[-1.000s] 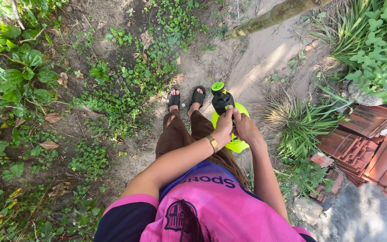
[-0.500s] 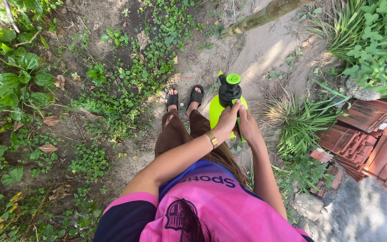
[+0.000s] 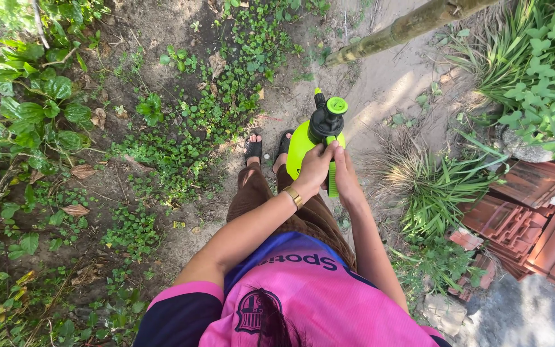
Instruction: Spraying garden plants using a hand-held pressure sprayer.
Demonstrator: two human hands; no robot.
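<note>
Over the dirt path [image 3: 387, 83], both hands, left hand [image 3: 313, 172] and right hand [image 3: 347, 180], grip the green sprayer bottle [image 3: 303, 144].

glossy plastic sprayer bottle [image 3: 303, 149], rough clay tiles [image 3: 534, 225]

Both arms stretched forward, hands together
Left hand [image 3: 314, 172] and right hand [image 3: 346, 177] side by side, fingers curled closed

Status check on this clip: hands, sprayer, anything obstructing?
Left hand and right hand both gripping the lime-green pump sprayer, held upright over the dirt path. Grass clump beside it on the right; nothing blocking.
</note>
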